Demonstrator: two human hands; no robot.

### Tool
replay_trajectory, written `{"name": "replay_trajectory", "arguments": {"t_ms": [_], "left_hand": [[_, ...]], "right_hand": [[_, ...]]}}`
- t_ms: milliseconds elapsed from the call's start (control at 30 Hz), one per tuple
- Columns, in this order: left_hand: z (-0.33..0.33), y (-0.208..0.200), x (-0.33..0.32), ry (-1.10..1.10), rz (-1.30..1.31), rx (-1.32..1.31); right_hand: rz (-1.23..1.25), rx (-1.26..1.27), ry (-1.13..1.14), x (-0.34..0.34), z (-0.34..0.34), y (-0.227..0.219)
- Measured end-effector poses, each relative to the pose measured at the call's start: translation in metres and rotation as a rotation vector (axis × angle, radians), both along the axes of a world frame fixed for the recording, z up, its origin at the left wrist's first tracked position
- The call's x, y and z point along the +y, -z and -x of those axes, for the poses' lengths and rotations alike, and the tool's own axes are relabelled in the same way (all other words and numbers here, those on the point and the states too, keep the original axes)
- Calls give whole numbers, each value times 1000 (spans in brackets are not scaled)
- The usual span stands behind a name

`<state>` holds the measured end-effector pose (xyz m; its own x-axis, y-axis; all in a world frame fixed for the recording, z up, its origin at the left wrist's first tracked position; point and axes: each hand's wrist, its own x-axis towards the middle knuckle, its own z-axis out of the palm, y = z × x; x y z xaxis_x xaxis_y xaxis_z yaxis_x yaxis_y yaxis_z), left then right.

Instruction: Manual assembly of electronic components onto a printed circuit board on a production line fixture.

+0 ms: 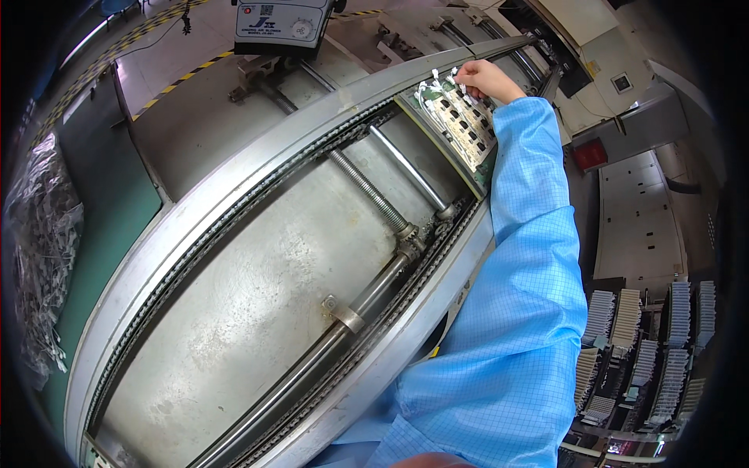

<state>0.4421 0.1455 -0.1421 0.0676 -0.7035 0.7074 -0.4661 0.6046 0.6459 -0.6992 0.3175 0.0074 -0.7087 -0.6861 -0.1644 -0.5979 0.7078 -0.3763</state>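
My right hand [485,80] reaches far up to the circuit board, its fingers pinched together on a white wire connector [453,72] at the board's far edge. The green circuit board [485,167] lies across the conveyor rails in a frame. It carries pale blocks with dark parts, and white wires with small plugs cluster along its far left side. My fingers partly cover what they pinch. A blue checked sleeve covers my right arm. My left hand does not show.
The conveyor's metal rails [222,160] with chains curve from lower left to upper right. A threaded shaft [367,189] crosses between them. A control box [281,27] stands beyond the far rail. Clear plastic bags [47,257] lie left on a green surface [117,187]. Racks of pale strips [644,363] stand right.
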Motion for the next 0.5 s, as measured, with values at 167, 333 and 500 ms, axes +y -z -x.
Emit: {"name": "replay_trajectory", "arguments": {"t_ms": [167, 333, 500], "left_hand": [[-1, 1, 7, 7, 36, 45], [3, 4, 9, 21, 76, 96], [4, -1, 17, 25, 118, 132]], "right_hand": [[-30, -4, 37, -6, 5, 3], [79, 22, -44, -4, 17, 5], [-111, 89, -46, -20, -2, -6]]}}
